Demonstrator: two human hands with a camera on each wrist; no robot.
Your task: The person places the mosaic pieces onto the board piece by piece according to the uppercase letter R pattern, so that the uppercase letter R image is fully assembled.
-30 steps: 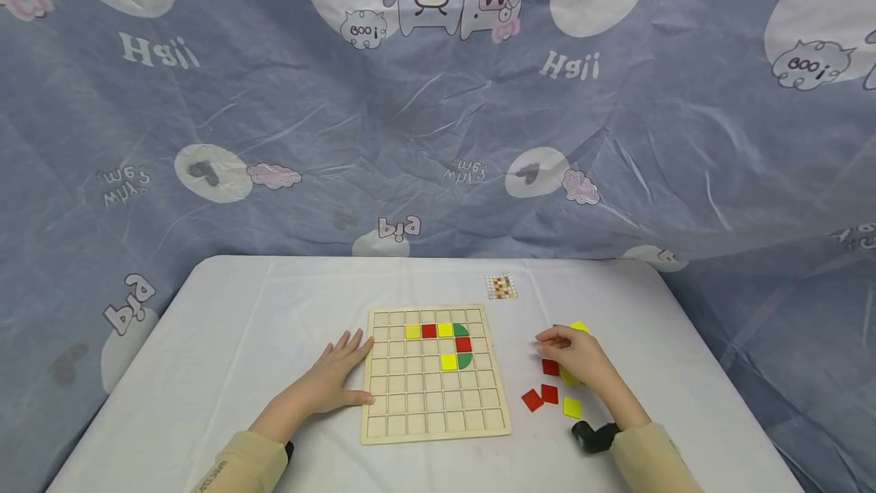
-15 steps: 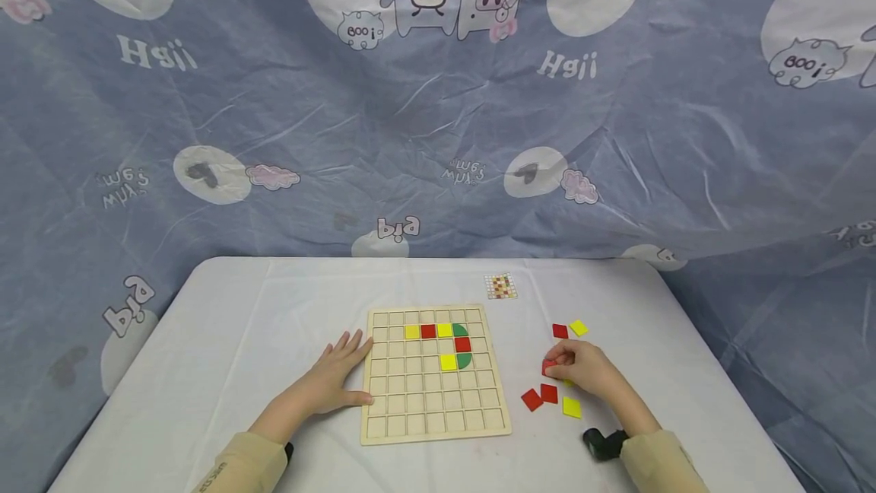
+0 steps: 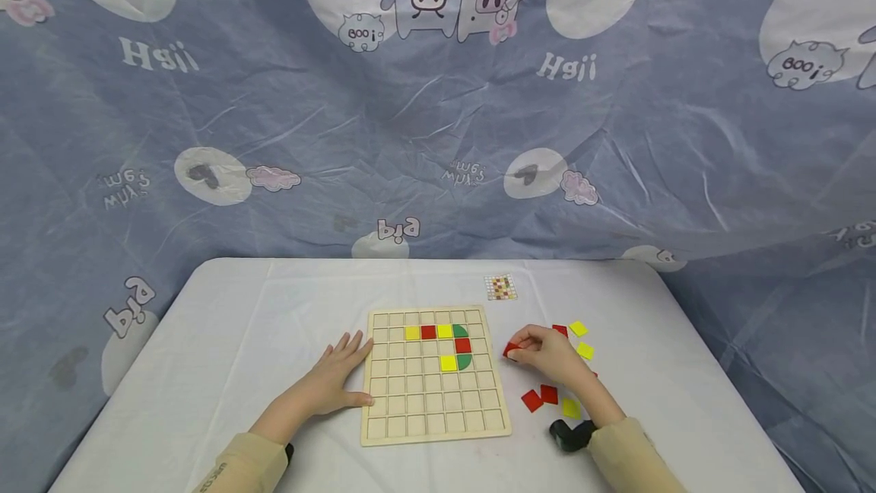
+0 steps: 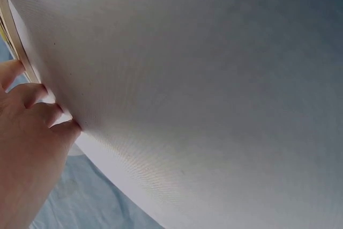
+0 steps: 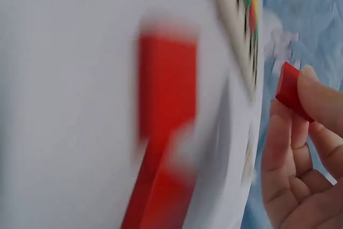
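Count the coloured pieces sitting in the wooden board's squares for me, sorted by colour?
Yellow squares: 3
Red squares: 2
Green curved pieces: 2
Total on the wooden board: 7

1. A blue-grey fabric backdrop (image 3: pixel 383 124) is hung behind and beside the table, its surface broken by wrinkles.
2. Two pale pig figures (image 3: pixel 431 10) are printed at its top, cropped by the view.
3. Speech clouds (image 3: pixel 806 67) are lettered "BOO!".
4. Pink clouds (image 3: pixel 274 177) are set beside pale ovals (image 3: pixel 229 185) marked with dark hearts.
5. "Pig" lettering (image 3: pixel 399 230) is printed upside down.
6. The white tabletop (image 3: pixel 274 291) is rounded at its far corners.
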